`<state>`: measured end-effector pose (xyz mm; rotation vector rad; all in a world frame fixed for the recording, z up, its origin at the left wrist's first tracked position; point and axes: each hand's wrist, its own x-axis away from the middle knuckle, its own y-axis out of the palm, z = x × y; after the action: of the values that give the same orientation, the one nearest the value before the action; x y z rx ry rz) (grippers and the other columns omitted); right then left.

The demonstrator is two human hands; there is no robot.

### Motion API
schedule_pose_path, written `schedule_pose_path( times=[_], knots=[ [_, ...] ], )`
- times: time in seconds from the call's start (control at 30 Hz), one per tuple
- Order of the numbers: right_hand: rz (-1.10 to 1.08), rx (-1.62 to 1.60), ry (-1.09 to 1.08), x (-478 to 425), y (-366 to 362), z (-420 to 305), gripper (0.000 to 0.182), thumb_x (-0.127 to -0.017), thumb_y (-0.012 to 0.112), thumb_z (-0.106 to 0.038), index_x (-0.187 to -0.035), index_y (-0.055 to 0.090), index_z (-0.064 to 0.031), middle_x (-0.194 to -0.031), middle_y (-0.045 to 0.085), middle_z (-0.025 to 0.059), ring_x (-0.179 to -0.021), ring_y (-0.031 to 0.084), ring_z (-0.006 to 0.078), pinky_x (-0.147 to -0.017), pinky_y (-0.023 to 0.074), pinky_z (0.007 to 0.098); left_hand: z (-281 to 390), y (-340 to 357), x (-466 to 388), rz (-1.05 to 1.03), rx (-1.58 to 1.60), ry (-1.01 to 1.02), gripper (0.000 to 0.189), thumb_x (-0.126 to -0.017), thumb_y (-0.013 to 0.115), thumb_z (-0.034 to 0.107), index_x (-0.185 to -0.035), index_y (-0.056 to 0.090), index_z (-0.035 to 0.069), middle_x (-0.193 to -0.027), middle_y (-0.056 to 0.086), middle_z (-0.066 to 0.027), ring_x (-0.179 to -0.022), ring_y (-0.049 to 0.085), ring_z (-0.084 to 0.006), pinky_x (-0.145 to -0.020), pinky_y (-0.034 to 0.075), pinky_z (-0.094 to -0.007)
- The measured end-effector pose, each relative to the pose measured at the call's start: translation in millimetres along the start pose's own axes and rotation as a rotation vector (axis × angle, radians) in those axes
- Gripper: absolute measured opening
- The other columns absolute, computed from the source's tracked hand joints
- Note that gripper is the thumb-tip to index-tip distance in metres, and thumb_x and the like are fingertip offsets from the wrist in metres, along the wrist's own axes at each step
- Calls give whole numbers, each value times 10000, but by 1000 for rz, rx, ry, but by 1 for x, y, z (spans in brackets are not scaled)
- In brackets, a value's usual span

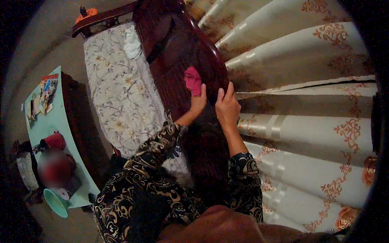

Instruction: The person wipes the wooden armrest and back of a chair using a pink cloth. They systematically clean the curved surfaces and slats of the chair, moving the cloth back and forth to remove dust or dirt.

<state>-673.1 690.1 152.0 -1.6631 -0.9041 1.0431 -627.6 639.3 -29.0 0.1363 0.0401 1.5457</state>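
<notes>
A pink cloth (193, 79) lies against the dark, glossy wooden backrest (170, 70) of a long bench or sofa. My left hand (198, 101) has hold of the cloth, thumb up along its edge and the other fingers hidden by it. To the right, my right hand (228, 106) grips the rounded top rail (209, 48) of the backrest, with some fingers out of sight over the far side. A quilted floral seat pad (118, 88) covers the seat below. On the pad's far end rests a crumpled white cloth (132, 44).
Long patterned curtains (297, 91) hang close behind the backrest. Left of the seat stands a low table with a pale green top (57, 121), bearing papers (47, 94), a red container (54, 140) and a blurred reddish object (54, 168). A green basin (56, 203) is beside it. Something orange (86, 15) sits past the armrest.
</notes>
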Motion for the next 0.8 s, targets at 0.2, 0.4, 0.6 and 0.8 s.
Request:
schedule_pose_path(
  times=[0.2,0.4,0.6,0.8],
  knots=[
    [-74,23,85,0,-9,15,512,-1027,439,-365,-1412,414,-29,-1130,648,288,-946,645,479,-802,510,539,14,18,158,-242,13,113,623,-972,562,162,-1492,275,-30,-1554,255,-229,-1467,207,-381,-1193,158,-432],
    [-57,16,73,3,-4,16,513,-1030,435,-369,-1420,407,-36,-1159,645,265,-975,643,466,-813,508,526,-21,22,92,-135,139,-117,657,-988,568,267,-1499,272,-20,-1544,281,-240,-1463,220,-367,-1192,176,-430],
    [-87,29,86,3,-3,17,516,-1028,437,-374,-1425,397,-46,-1181,635,265,-987,642,463,-821,508,530,-32,-14,-95,106,34,-157,661,-998,558,296,-1503,272,-21,-1555,263,-241,-1468,206,-386,-1199,158,-429],
    [-95,31,96,0,-1,10,533,-1019,452,-377,-1428,397,-41,-1168,633,278,-972,647,463,-820,516,533,-87,-25,-35,112,-189,76,646,-1004,547,289,-1500,278,-24,-1558,261,-242,-1471,199,-388,-1202,145,-430]
  ],
)
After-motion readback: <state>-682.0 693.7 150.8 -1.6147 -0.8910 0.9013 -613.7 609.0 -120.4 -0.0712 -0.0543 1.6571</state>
